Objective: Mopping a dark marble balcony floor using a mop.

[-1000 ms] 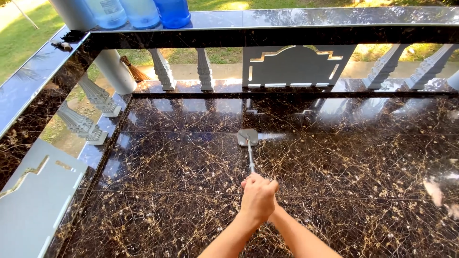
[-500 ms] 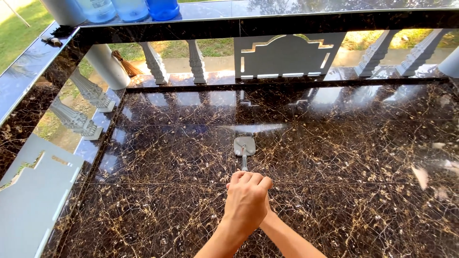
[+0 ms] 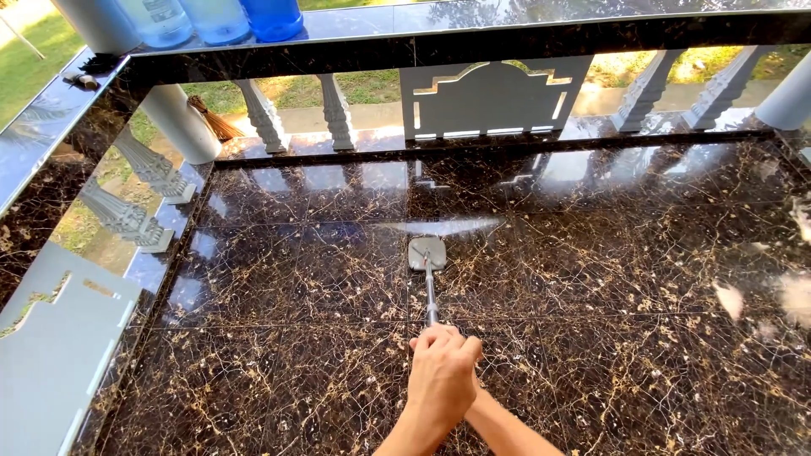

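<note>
Both hands grip one long grey mop handle (image 3: 430,295) near its upper end. The left hand (image 3: 441,378) sits on top, its fingers (image 3: 448,339) clenched around the shaft. The right hand (image 3: 475,390) lies beneath and is mostly covered by the left; only its wrist and forearm show, so the state of its fingers cannot be told with certainty, though it meets the handle at the same spot.

The handle runs away from the person to a flat grey mop head (image 3: 427,252), which rests flat on the floor (image 3: 279,279). The floor is glossy dark brown marble-pattern tile with gold veins. A pale wet streak (image 3: 443,226) lies on the tile just beyond the mop head.

A balustrade bounds the floor on the far and left sides, with white balusters (image 3: 336,112), a white cut-out panel (image 3: 492,98) and a polished dark top rail (image 3: 524,25). Blue and clear plastic bottles (image 3: 270,17) stand on the rail at the far left corner. A straw broom (image 3: 213,118) shows behind a white column (image 3: 179,122). Grass lies outside.
</note>
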